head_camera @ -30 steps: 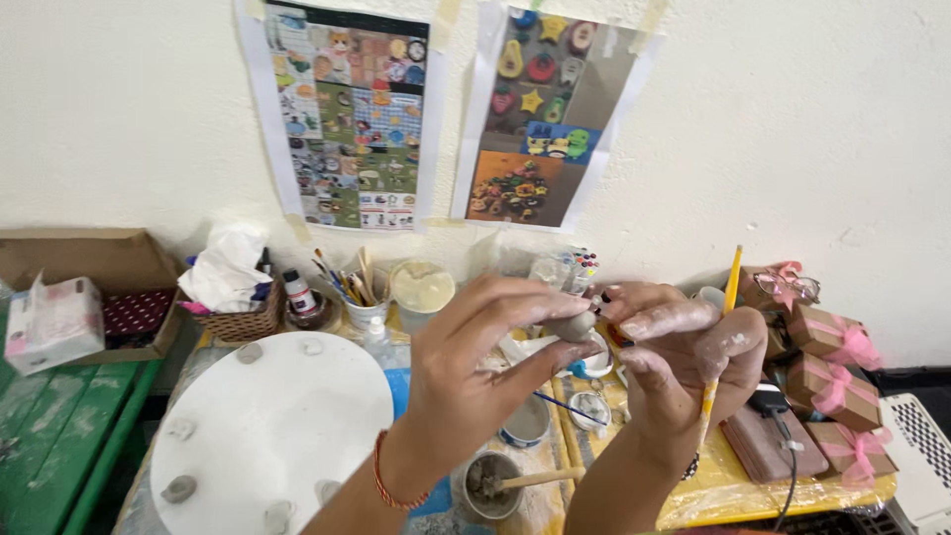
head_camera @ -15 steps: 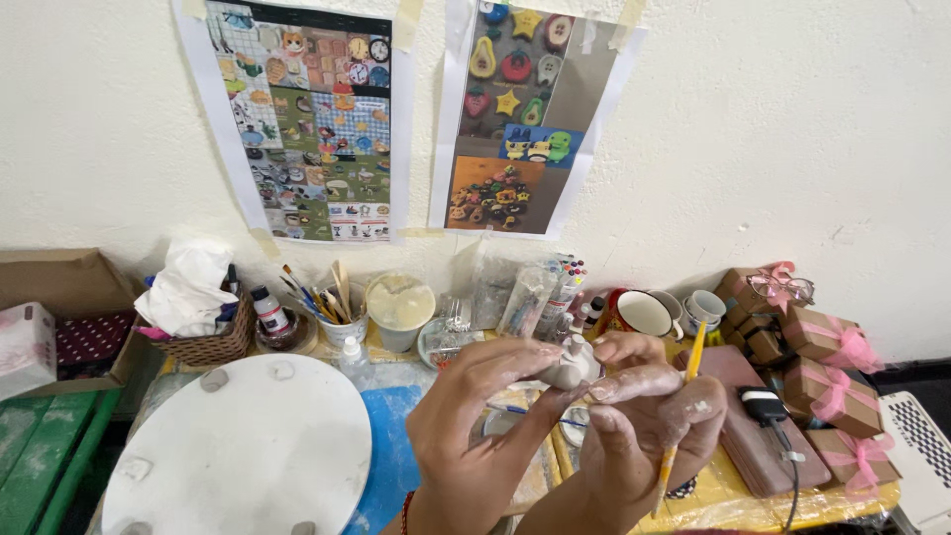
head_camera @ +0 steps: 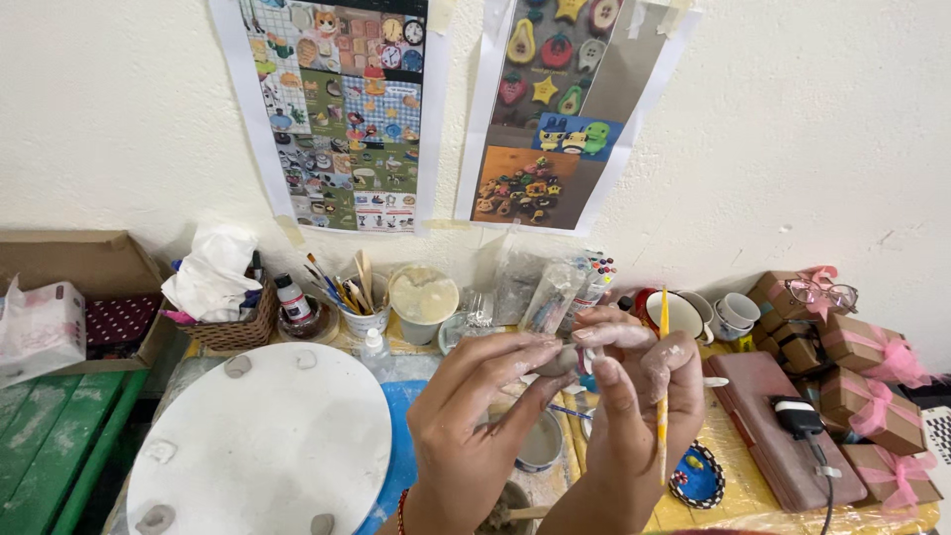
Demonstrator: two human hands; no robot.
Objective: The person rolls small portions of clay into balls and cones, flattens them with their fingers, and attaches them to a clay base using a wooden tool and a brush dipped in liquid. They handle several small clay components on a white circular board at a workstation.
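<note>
While view is tipping down from earlier, left hand (head_camera: 475,426) is pinching small clay piece (head_camera: 563,359); right hand (head_camera: 644,396), gripping yellow paintbrush (head_camera: 663,381), is steadying it, work going on.

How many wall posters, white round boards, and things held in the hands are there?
Wall posters: 2
White round board: 1
Yellow brush, right hand: 1
Small grey piece, left hand: 1
Total: 5
</note>
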